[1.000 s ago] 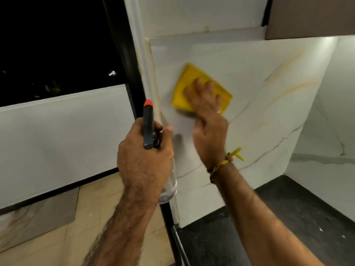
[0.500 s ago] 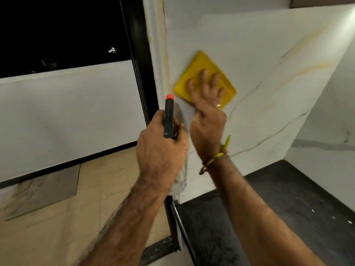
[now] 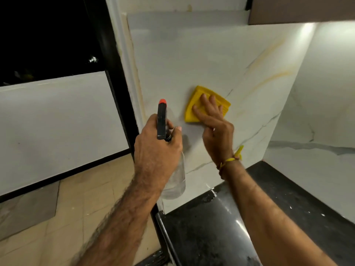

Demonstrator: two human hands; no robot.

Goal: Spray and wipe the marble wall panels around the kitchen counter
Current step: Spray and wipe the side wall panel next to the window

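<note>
Right hand [image 3: 215,127] is flat on a folded yellow cloth [image 3: 206,104], fingers straight and spread, pressing it against the marble wall panel [image 3: 192,58] about mid-height, a bit in from the panel's left edge. There's a yellow thread bracelet [image 3: 231,159] on that wrist. Left hand [image 3: 157,148] is curled round the neck of a clear spray bottle [image 3: 175,179], black trigger head with an orange nozzle tip [image 3: 162,101] aimed at the wall just left of the cloth. Thumb's wrapped round the side; can't really tell if a finger is on the trigger since the back of the hand hides it.

Progress-wise I'd call this mid-wipe on the left-facing panel. No visible droplets or streaks on it, though glossy stone in this light wouldn't show them anyway, so how much of it is done is a guess. The adjoining panel [image 3: 317,112] round the corner on the right looks like it's yet to come, nobody's near it.

Surface is glossy white marble with gold and grey veining, hard and slick, so the cloth should glide easily. Below is a black counter [image 3: 221,227] with pale specks and a wet-looking shine near the wall. An under-cabinet light glares at top right, a dark window [image 3: 48,35] sits to the left, and beige floor tiles [image 3: 76,198] are below that.
</note>
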